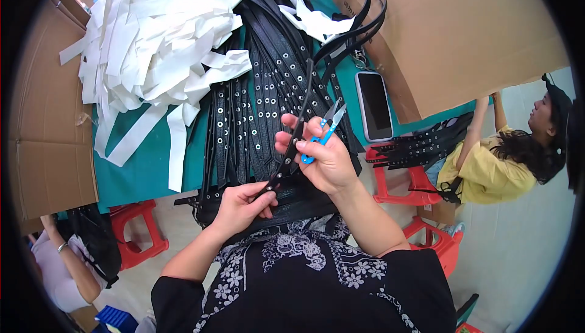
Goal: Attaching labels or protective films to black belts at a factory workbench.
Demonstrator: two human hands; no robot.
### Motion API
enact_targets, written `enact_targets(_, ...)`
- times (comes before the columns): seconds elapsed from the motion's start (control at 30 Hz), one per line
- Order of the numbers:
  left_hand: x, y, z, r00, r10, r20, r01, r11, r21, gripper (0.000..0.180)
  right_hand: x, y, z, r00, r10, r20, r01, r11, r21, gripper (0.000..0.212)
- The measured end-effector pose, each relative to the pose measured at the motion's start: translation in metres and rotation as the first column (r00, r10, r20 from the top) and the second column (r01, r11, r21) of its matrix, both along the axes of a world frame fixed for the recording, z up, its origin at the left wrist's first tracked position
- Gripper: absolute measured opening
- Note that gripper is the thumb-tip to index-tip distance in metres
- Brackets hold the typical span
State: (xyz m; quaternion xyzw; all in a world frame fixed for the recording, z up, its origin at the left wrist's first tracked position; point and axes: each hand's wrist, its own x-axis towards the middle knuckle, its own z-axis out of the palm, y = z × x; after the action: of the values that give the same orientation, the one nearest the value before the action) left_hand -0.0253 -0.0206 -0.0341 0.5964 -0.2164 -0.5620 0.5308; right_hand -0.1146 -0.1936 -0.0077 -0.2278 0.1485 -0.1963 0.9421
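Between my hands runs a narrow black strap (pixel 291 155) with a row of silver eyelets, its far part rising up past my right fingers. My left hand (pixel 242 210) pinches the strap's near part. My right hand (pixel 326 159) grips the strap between thumb and fingers and also keeps a pair of blue-handled thread snips (pixel 329 129) in the palm, blades pointing away. Beneath and beyond, a thick layer of black eyeleted straps (pixel 262 104) covers the green table, some hanging over its near edge onto my lap.
White fabric strips (pixel 161 40) are heaped at the far left. A phone (pixel 374 106) lies right of the straps, beside a large cardboard box (pixel 463 40). Another carton (pixel 52 132) stands left. Red stools (pixel 139 234) flank me; a person in yellow (pixel 496 165) sits right, another person (pixel 64 260) left.
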Motion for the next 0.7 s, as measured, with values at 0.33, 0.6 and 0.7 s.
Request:
enact_targets(0.33,-0.005,0.019,0.004,0.709,0.293,0.641,-0.239,0.956,-0.172,0.029,0.001,-0.002,-0.009,0.998,0.001,0.055,0.002,0.999,-0.041,0.028)
enact_targets(0.6,-0.004,0.024,0.005,0.671,0.316,0.671,-0.252,0.948,-0.194,0.031,-0.013,-0.006,-0.013,0.999,-0.042,-0.001,0.041,0.995,-0.092,0.021)
enact_targets(0.7,-0.006,0.017,0.017,0.844,0.215,0.491,-0.205,0.976,-0.074,0.029,-0.030,-0.005,-0.010,0.972,-0.213,-0.096,0.185,0.953,-0.240,0.018)
